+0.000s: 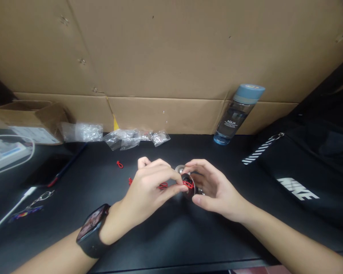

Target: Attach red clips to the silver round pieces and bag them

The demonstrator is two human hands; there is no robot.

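Observation:
My left hand (153, 184), with a dark watch (93, 227) on its wrist, pinches a thin red cord loop (188, 185) between thumb and forefinger. The loop lies against a small round dark object with a shiny rim (191, 193). Curved around that object's right side, my right hand (218, 190) holds it by the edge. A silvery round piece (179, 168) shows just behind the fingertips; whether it is joined to the dark object I cannot tell. Another red cord loop (119, 164) lies on the black table, and more red cord (162, 185) is partly hidden behind my left hand.
Clear plastic bags (125, 137) lie along the cardboard wall (171, 49). A water bottle (234, 114) leans at the back, beside a black bag (300, 171) on the right. An open carton (34, 118), a phone (50, 171), a white cable (13, 211) and a keychain (36, 203) are left.

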